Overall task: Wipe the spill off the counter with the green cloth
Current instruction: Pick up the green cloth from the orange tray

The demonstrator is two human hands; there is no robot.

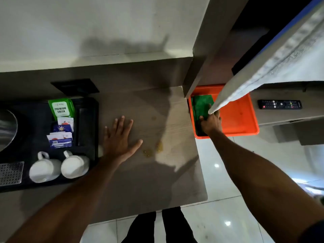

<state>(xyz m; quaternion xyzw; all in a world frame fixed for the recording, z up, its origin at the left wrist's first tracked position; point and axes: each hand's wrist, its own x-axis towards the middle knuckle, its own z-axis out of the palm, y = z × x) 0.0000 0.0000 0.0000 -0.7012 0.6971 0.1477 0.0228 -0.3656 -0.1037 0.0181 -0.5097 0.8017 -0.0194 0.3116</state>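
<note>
right hand (211, 124) reaching into orange tray (245, 120), grip closing on green cloth (201, 106) lying there, likely to fetch it | left hand (117, 139) flat, released, bracing on counter (140, 181) beside yellowish spill (154, 149) | wipe not started
</note>
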